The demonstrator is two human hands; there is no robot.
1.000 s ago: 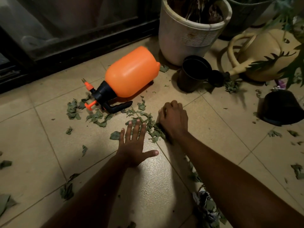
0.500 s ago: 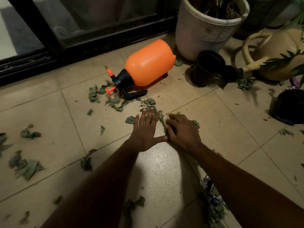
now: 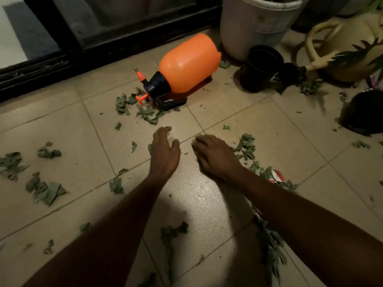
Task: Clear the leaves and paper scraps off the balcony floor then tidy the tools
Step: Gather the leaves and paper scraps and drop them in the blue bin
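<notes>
Green leaf scraps [image 3: 145, 113] lie scattered over the beige tiled floor [image 3: 62, 131]. My left hand [image 3: 164, 151] hovers palm down, fingers apart, holding nothing. My right hand [image 3: 215, 155] rests on the tile beside it, fingers curled down, with a row of leaves [image 3: 245, 147] swept up along its right side. Whether it grips any leaves is hidden under the palm. A red-and-white paper scrap [image 3: 276, 177] lies by my right wrist. An orange pressure sprayer [image 3: 188, 64] lies on its side beyond my hands.
A white plant pot [image 3: 255, 27], a small black pot [image 3: 260, 67] and a cream watering can [image 3: 342, 48] stand at the back right. Another black pot [image 3: 364, 112] lies at the right. A dark sliding door frame [image 3: 83, 48] runs along the back. More leaves [image 3: 44, 189] lie left.
Both hands have drawn back toward me across the tile, dragging leaves from near the sprayer. The hands, pressed together half a second ago, are now apart. The view shifted left.
</notes>
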